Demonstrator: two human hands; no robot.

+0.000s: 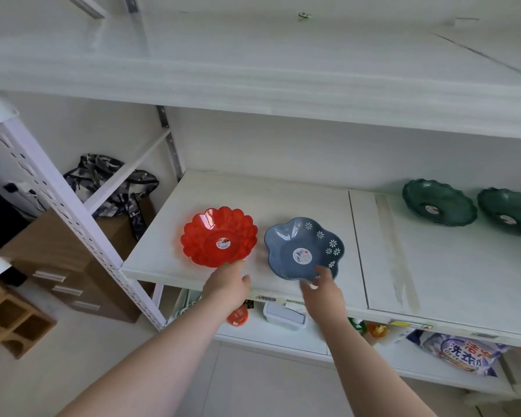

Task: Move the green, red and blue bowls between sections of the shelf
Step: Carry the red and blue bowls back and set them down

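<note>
A red scalloped bowl (219, 236) and a blue flower-shaped bowl (303, 248) sit side by side on the left section of the white shelf (169, 266). Two dark green bowls stand on the right section, one (438, 202) to the left of the other (510, 211). My left hand (227, 285) reaches the red bowl's near rim with its fingertips, its thumb held apart. My right hand (322, 288) has its thumb over the blue bowl's near rim and its fingers at the rim's underside.
A seam and a strip of tape (394, 251) divide the shelf's two sections. The shelf board above (283, 94) overhangs closely. Below are a detergent bag (460, 355), a white box (285, 316) and small jars. Cardboard boxes (57, 251) and a perforated upright post (73, 221) stand at left.
</note>
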